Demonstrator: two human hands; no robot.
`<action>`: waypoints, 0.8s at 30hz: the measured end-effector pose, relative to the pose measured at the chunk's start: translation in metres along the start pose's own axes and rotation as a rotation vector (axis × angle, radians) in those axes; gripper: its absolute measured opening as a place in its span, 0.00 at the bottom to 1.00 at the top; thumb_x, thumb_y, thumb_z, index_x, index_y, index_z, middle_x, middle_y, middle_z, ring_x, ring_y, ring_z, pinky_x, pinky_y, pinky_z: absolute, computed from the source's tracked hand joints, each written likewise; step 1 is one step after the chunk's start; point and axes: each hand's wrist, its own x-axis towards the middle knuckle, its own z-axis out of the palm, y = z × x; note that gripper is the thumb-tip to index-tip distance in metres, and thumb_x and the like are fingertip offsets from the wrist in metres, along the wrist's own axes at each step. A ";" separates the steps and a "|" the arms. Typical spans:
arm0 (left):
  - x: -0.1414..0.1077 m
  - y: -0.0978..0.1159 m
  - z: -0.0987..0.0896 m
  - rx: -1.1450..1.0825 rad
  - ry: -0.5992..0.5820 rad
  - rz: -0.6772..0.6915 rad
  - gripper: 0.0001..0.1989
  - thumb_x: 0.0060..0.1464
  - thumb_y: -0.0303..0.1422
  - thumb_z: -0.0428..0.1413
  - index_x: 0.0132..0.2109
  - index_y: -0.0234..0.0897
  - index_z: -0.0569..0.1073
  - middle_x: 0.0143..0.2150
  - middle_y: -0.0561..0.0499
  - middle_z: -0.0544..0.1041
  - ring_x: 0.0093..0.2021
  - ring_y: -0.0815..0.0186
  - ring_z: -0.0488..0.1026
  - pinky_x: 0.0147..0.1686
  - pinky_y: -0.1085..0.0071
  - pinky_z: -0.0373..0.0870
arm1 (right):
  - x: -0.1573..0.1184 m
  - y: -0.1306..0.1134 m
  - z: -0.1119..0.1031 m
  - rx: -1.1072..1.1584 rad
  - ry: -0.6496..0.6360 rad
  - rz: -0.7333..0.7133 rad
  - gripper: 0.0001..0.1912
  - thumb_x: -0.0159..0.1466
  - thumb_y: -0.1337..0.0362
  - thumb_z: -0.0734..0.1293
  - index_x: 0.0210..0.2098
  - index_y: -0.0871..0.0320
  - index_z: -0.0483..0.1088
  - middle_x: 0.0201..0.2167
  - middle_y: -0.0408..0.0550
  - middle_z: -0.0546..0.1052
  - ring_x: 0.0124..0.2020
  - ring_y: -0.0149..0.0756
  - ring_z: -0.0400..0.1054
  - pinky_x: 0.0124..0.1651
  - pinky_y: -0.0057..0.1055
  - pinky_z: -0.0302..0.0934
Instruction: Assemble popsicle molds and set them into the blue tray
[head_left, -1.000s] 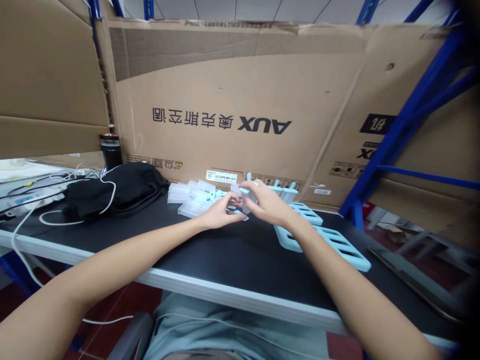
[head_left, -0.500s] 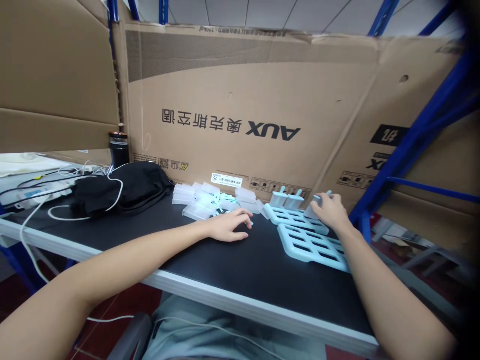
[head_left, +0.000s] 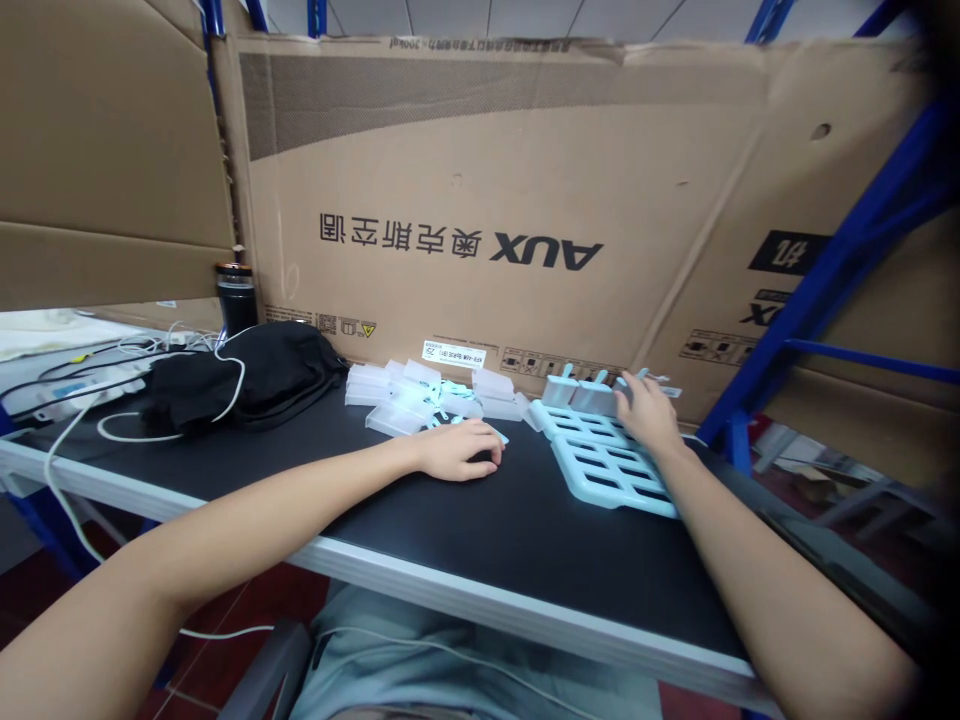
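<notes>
Two capped popsicle molds (head_left: 560, 388) are seen upright in a row at the far edge of the light-blue slotted racks (head_left: 611, 465). A third popsicle mold (head_left: 622, 384), at the right end, is gripped narrowly by the right hand (head_left: 651, 412); most of its body is hidden by the fingers. The left hand (head_left: 463, 450) is rested on the black tabletop (head_left: 450, 525), fingers loosely curled, thumb slightly apart; whether anything is held under the palm cannot be told. Light-blue stick lids (head_left: 439, 397) are scattered among frosted mold cups (head_left: 397, 415), just beyond that hand. Farther left, a black fabric bag (head_left: 274, 370) is crossed by a white cable (head_left: 238, 385). Behind, the table is backed by a cardboard panel (head_left: 465, 140).
</notes>
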 end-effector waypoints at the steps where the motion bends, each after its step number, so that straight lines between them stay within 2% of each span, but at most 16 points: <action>1: 0.000 0.000 0.000 -0.003 -0.002 0.000 0.05 0.61 0.32 0.51 0.43 0.38 0.69 0.51 0.45 0.72 0.56 0.60 0.66 0.58 0.64 0.61 | 0.000 0.000 0.000 -0.011 -0.007 0.009 0.30 0.67 0.58 0.53 0.62 0.70 0.61 0.58 0.68 0.66 0.59 0.53 0.60 0.60 0.44 0.56; 7: -0.001 0.002 -0.002 -0.025 -0.022 -0.021 0.05 0.61 0.31 0.51 0.43 0.39 0.69 0.51 0.47 0.73 0.56 0.60 0.66 0.56 0.64 0.62 | 0.001 0.001 0.003 -0.090 -0.131 -0.001 0.29 0.67 0.62 0.52 0.61 0.72 0.62 0.58 0.69 0.67 0.62 0.52 0.58 0.62 0.45 0.52; 11: 0.000 0.004 -0.003 -0.032 -0.030 -0.028 0.05 0.61 0.31 0.50 0.43 0.39 0.69 0.51 0.46 0.73 0.56 0.61 0.66 0.55 0.65 0.63 | 0.001 -0.003 0.003 -0.117 -0.209 0.015 0.31 0.64 0.66 0.53 0.64 0.74 0.59 0.61 0.69 0.64 0.64 0.50 0.55 0.64 0.43 0.50; 16: 0.000 0.006 -0.005 -0.031 -0.039 -0.045 0.05 0.61 0.31 0.51 0.43 0.39 0.69 0.51 0.47 0.73 0.56 0.61 0.66 0.55 0.66 0.63 | 0.004 -0.005 -0.003 -0.123 -0.302 0.111 0.36 0.59 0.65 0.58 0.67 0.67 0.55 0.66 0.65 0.57 0.63 0.55 0.57 0.61 0.45 0.54; 19: 0.000 0.008 -0.005 0.002 -0.036 -0.043 0.05 0.61 0.32 0.50 0.43 0.39 0.69 0.51 0.47 0.73 0.56 0.61 0.66 0.57 0.65 0.62 | 0.006 -0.010 -0.013 -0.149 -0.388 0.139 0.40 0.56 0.64 0.61 0.68 0.64 0.53 0.67 0.61 0.55 0.62 0.56 0.57 0.59 0.46 0.57; 22: 0.001 0.009 -0.005 0.100 0.010 -0.087 0.06 0.61 0.34 0.52 0.42 0.39 0.70 0.54 0.46 0.71 0.56 0.59 0.66 0.58 0.63 0.61 | 0.002 -0.019 -0.030 -0.186 -0.478 0.169 0.43 0.55 0.64 0.63 0.69 0.58 0.50 0.69 0.58 0.52 0.64 0.59 0.52 0.57 0.50 0.57; 24: 0.001 0.009 -0.003 0.159 0.028 -0.141 0.07 0.60 0.36 0.52 0.43 0.39 0.71 0.53 0.45 0.71 0.55 0.58 0.67 0.57 0.61 0.62 | -0.005 -0.025 -0.044 -0.200 -0.395 0.229 0.40 0.57 0.63 0.62 0.68 0.58 0.51 0.67 0.63 0.54 0.63 0.62 0.52 0.54 0.53 0.58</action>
